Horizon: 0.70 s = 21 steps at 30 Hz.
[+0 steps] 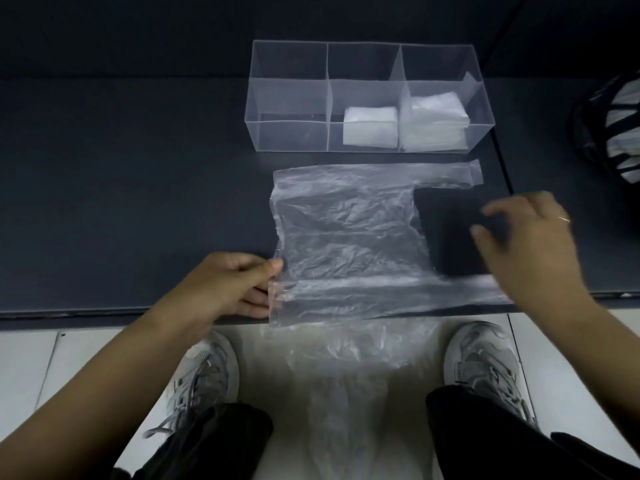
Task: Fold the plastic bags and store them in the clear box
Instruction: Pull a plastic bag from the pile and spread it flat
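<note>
- A clear box (pixel 287 133) stood at the far side of the dark counter (pixel 138 202), split into 3 compartments side by side.
- 1 folded white bag (pixel 370 125) lay in the middle compartment; a taller stack of folded bags (pixel 433 119) filled the right compartment.
- Just near of the box, a clear plastic bag (pixel 346 230) lay spread flat on the counter, its 2 handles pointing right.
- The far handle (pixel 450 173) lay straight along the box's front; the near handle (pixel 398 284) ran along the counter's near edge.
- The left hand (pixel 235 282) held the bag's near left corner, its grip pinching the plastic between thumb and fingers.
- The right hand (pixel 530 244), blurred, hung over the right end of the near handle, its grip loosely spread with nothing in it; whether it touched the plastic could not be told.
- A ring (pixel 564 220) showed on 1 finger of that hand.
- More clear plastic (pixel 346 362) lay below the counter edge, between 2 grey shoes (pixel 204 368) on the pale tiled floor (pixel 34 358).
- A dark striped object (pixel 616 133) sat at the right edge, partly cut off.
</note>
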{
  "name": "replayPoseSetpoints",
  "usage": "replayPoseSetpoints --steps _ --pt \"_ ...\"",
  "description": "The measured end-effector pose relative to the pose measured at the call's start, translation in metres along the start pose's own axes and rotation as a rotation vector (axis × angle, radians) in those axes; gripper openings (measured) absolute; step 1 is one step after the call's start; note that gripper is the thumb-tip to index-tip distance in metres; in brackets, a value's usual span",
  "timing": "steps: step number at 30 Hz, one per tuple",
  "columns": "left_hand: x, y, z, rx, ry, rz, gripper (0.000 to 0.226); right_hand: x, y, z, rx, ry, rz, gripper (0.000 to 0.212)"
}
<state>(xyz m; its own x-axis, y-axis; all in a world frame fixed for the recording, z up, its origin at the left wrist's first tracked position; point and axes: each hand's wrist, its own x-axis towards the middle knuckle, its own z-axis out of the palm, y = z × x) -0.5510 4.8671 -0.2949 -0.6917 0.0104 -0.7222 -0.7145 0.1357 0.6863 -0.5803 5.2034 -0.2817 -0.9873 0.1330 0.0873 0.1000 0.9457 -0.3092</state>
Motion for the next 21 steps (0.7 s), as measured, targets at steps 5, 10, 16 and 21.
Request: replayPoseSetpoints --steps 5,10,16,21 --pt "0.02 0.012 0.007 0.03 0.043 0.069 0.015 0.016 -0.076 0.04 0.063 -0.236 -0.474 0.053" --pt "0.026 0.004 0.01 0.005 0.135 0.065 0.01 0.027 -0.079 0.085 -0.148 -0.35 -0.454 0.073" --pt "0.014 -0.002 0.003 0.063 0.066 0.007 0.017 0.024 -0.058 0.083 -0.218 -0.323 -0.373 0.084" --pt "0.032 0.029 -0.004 0.066 0.193 0.178 0.019 0.032 -0.056 0.074 -0.104 -0.274 -0.369 0.085"
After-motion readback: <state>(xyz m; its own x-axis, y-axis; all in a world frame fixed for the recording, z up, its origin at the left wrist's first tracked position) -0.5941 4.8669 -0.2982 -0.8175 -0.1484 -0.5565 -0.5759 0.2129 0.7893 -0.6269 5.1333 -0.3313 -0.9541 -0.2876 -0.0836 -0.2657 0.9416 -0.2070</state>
